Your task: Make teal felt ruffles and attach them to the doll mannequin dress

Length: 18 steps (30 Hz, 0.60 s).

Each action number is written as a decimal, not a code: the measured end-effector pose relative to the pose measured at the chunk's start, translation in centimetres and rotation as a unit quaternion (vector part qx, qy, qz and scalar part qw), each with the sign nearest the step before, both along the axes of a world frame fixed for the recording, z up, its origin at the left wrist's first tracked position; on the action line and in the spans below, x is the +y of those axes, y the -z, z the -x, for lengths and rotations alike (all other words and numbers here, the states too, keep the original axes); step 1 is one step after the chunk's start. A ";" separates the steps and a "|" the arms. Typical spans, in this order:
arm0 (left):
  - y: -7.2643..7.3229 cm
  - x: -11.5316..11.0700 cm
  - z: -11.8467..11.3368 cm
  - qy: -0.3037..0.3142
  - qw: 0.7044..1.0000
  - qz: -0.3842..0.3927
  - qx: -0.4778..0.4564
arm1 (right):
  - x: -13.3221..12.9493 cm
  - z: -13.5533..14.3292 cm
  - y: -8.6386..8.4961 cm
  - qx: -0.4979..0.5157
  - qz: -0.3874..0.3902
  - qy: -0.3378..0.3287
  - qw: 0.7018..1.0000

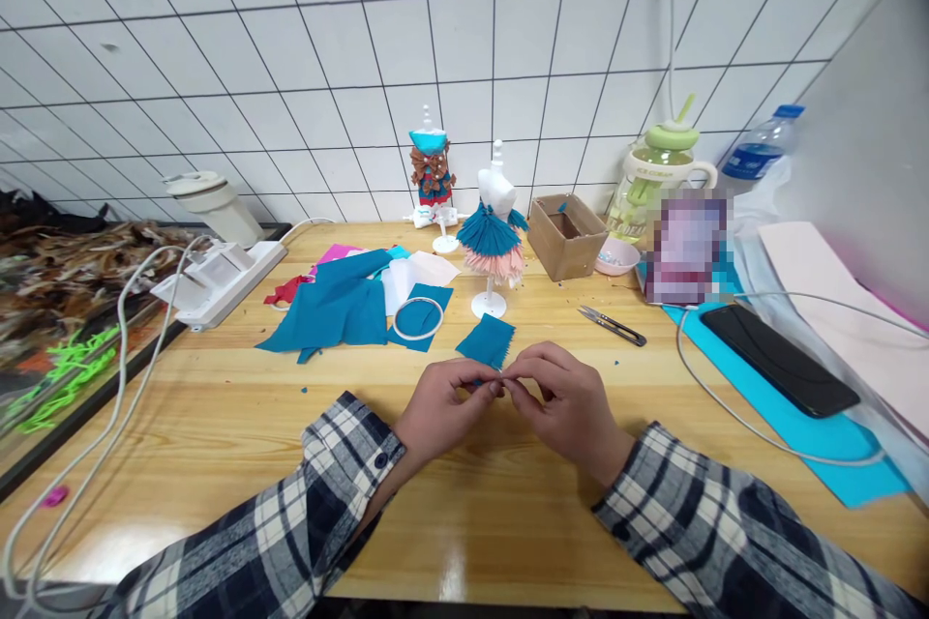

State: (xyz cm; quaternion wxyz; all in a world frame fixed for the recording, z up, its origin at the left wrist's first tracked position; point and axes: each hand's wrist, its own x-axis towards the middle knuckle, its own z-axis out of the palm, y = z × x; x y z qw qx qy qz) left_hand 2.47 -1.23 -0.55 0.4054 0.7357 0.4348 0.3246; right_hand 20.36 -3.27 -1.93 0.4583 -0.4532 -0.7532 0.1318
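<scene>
My left hand and my right hand meet fingertip to fingertip low over the table, both closed in a pinch. A small teal fabric piece with a zigzag edge reaches from my left fingers toward the mini dress form. Between the fingertips shows a tiny pale bit, too small to name; my right fingers hide what they grip. Just beyond stands a white mini dress form wearing a pleated teal and pink skirt. Black thread snips lie to the right of my hands.
Teal fabric sheets and a white ring lie left. Behind are another dressed form, a cardboard box, a pink dish and a green-lidded jug. A phone, cables and a power strip flank the table.
</scene>
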 end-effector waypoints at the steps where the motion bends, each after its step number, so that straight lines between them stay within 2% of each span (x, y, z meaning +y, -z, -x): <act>1: -0.1 0.0 0.0 0.000 1.000 -0.003 -0.002 | 0.0 0.0 -0.1 0.007 0.011 0.006 1.000; 5: -0.3 0.0 0.1 0.011 0.999 -0.030 -0.021 | 0.3 0.0 -0.2 0.042 0.076 0.042 0.995; 12: -0.3 -0.2 0.4 0.097 0.990 -0.077 -0.061 | 1.9 -0.7 0.3 0.045 0.165 0.100 0.980; 18: -0.1 -0.2 0.5 0.071 0.994 -0.040 -0.067 | 2.7 -1.4 0.7 0.036 0.179 0.143 0.973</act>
